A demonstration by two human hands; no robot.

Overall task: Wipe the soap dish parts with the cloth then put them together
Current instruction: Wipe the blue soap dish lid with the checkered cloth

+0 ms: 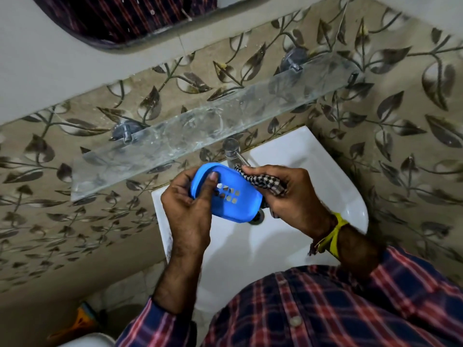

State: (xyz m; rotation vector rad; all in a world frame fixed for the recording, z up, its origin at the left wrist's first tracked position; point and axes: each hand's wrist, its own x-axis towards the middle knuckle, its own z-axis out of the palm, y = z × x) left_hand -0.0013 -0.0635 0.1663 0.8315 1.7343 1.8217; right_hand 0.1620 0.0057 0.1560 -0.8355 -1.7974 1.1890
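A blue plastic soap dish part (pixel 240 206) with several small drain holes hangs over the white sink. My left hand (pixel 188 204) grips its left end, thumb laid across the top near the holes. My right hand (pixel 290 194) holds a bunched black-and-white checked cloth (pixel 260 182) against the dish's upper right edge. Any other soap dish part is out of sight.
The white sink basin (pixel 313 161) lies below my hands, with its chrome tap (pixel 233 149) at the back and the drain (pixel 256 217) partly hidden under the dish. A glass shelf (pixel 200 126) juts from the leaf-patterned tiled wall above. A mirror sits at the top left.
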